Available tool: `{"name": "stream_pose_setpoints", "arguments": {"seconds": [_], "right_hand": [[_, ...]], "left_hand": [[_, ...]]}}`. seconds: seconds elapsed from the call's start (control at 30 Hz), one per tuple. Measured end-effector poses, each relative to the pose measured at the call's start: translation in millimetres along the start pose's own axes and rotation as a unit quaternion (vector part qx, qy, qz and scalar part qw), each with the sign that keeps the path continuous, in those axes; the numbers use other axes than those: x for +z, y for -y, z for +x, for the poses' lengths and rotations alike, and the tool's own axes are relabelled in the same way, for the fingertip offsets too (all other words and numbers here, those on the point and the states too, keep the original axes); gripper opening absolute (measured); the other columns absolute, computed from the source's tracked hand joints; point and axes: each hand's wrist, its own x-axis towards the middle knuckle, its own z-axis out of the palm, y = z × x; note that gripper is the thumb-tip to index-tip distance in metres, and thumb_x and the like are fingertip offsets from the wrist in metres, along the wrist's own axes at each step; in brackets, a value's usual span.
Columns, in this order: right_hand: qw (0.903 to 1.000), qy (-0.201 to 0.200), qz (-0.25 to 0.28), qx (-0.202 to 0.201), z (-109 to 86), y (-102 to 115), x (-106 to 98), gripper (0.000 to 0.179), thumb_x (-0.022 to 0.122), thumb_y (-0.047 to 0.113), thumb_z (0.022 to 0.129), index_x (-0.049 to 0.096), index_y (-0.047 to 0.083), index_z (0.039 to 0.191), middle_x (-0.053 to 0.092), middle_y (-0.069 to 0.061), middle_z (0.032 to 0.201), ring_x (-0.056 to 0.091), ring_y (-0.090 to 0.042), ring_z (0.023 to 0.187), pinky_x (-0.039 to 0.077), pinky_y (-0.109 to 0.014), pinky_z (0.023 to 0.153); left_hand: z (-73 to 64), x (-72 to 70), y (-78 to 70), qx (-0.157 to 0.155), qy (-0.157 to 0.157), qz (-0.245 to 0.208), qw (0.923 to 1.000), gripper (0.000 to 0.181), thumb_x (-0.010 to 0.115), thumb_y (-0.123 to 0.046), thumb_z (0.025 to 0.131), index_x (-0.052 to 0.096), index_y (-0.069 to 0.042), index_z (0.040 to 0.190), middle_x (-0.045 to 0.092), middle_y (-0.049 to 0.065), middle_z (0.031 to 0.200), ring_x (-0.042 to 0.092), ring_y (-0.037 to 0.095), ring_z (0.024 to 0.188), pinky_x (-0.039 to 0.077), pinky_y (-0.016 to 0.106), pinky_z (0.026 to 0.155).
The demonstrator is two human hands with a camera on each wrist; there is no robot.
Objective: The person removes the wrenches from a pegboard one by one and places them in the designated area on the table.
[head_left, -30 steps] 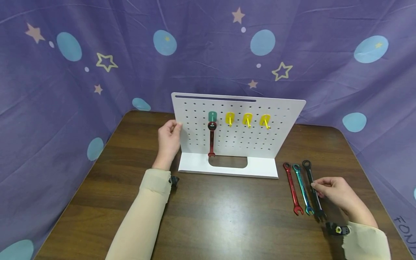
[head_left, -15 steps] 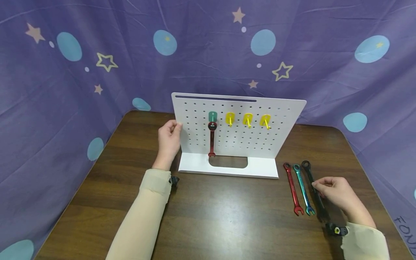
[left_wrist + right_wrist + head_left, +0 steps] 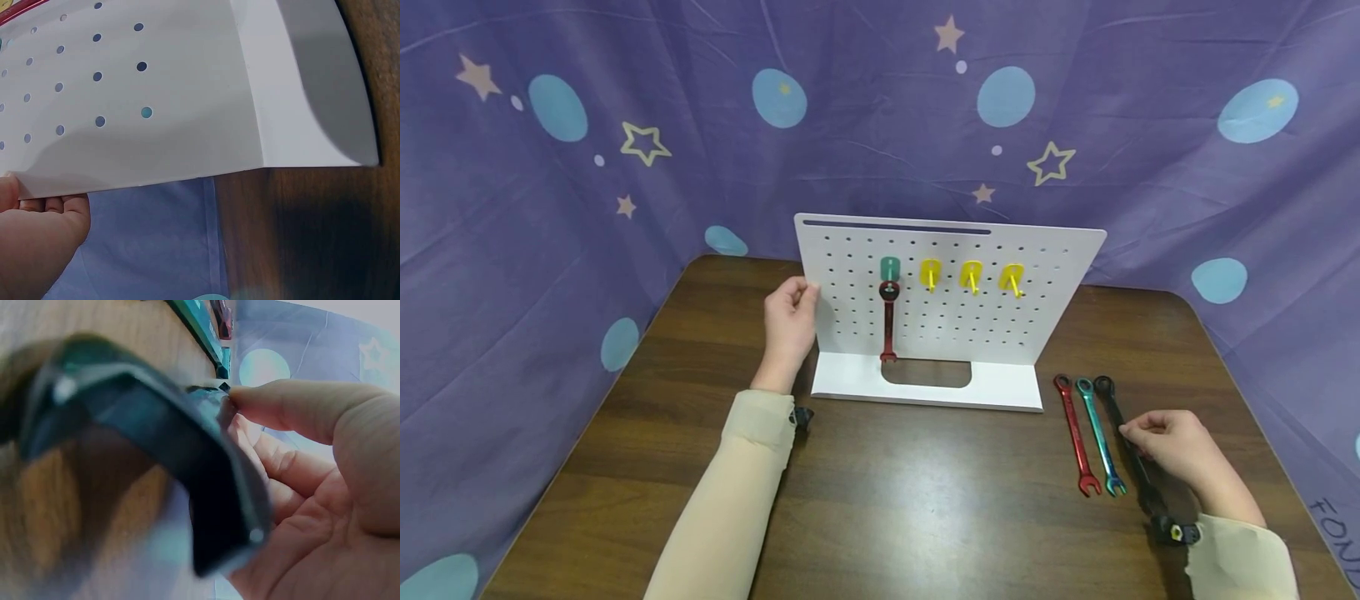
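left hand (image 3: 792,325): fingers clamped on left edge of white perforated board (image 3: 850,335) | right hand (image 3: 1180,450): fingers clamped on long black metal wrench (image 3: 1138,468), right of teal metal wrench (image 3: 1099,432), right side of brown wooden surface (image 3: 880,487)

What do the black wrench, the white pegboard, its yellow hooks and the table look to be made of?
Black wrench: likely metal, dark and glossy, with bright glints in the right wrist view.
White pegboard: smooth, matte, thin; coated metal or plastic, can't tell which.
Yellow hooks: probably plastic, from the even, bright colour.
Table: brown grain and a soft sheen suggest wood or laminate.
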Motion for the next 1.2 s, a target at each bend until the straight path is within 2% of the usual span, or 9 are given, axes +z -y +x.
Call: {"name": "stream_pose_setpoints", "arguments": {"seconds": [0.47, 0.67, 0.83, 1.03, 1.2], "right_hand": [[0.9984, -0.018, -0.051, 0.018, 0.1, 3, -1, 0.027, 0.065, 0.022, 0.098, 0.071, -0.003, 0.088, 0.063, 0.000, 0.071, 0.054, -0.020, 0.068, 0.044, -0.037, 0.059], [0.9980, -0.020, -0.054, 0.025, -1.1, 3, -2, 0.030, 0.067, 0.026, 0.098, 0.070, -0.001, 0.086, 0.062, 0.000, 0.069, 0.054, -0.020, 0.067, 0.043, -0.037, 0.059], [0.9978, -0.035, -0.049, 0.028, -2.6, 6, -5, 0.035, 0.067, 0.032, 0.099, 0.071, -0.002, 0.090, 0.065, -0.001, 0.073, 0.055, -0.020, 0.070, 0.044, -0.037, 0.060], [0.9969, -0.070, -0.036, 0.002, -4.0, 12, -5, 0.040, 0.067, 0.036, 0.100, 0.071, -0.005, 0.099, 0.069, -0.005, 0.082, 0.058, -0.021, 0.075, 0.047, -0.037, 0.060], [0.9929, -0.106, -0.024, -0.047, -2.6, 19, -1, 0.034, 0.069, 0.034, 0.099, 0.073, 0.000, 0.102, 0.071, -0.009, 0.091, 0.060, -0.020, 0.078, 0.048, -0.032, 0.059]], "left_hand": [[0.0, 0.6, 0.4, -0.002, 0.001, -0.006, 1.0000, 0.014, 0.060, -0.001, 0.101, 0.068, 0.011, 0.099, 0.067, 0.022, 0.083, 0.041, 0.010, 0.061, 0.034, 0.022, 0.055], [0.3, 0.3, 1.2, -0.006, 0.001, -0.005, 1.0000, 0.015, 0.060, -0.002, 0.101, 0.068, 0.010, 0.100, 0.067, 0.021, 0.083, 0.041, 0.010, 0.061, 0.035, 0.023, 0.055], [-0.1, -0.3, 1.7, -0.007, 0.004, 0.000, 1.0000, 0.015, 0.060, -0.003, 0.102, 0.069, 0.009, 0.100, 0.066, 0.020, 0.082, 0.041, 0.010, 0.061, 0.035, 0.023, 0.055], [0.1, -0.2, 2.3, -0.008, 0.002, -0.003, 1.0000, 0.015, 0.061, -0.003, 0.102, 0.069, 0.010, 0.100, 0.070, 0.021, 0.089, 0.047, 0.012, 0.065, 0.038, 0.023, 0.057], [-0.3, -0.7, 1.2, -0.008, 0.001, -0.003, 1.0000, 0.016, 0.061, -0.004, 0.102, 0.069, 0.009, 0.100, 0.071, 0.021, 0.091, 0.049, 0.014, 0.068, 0.040, 0.024, 0.058]]}}
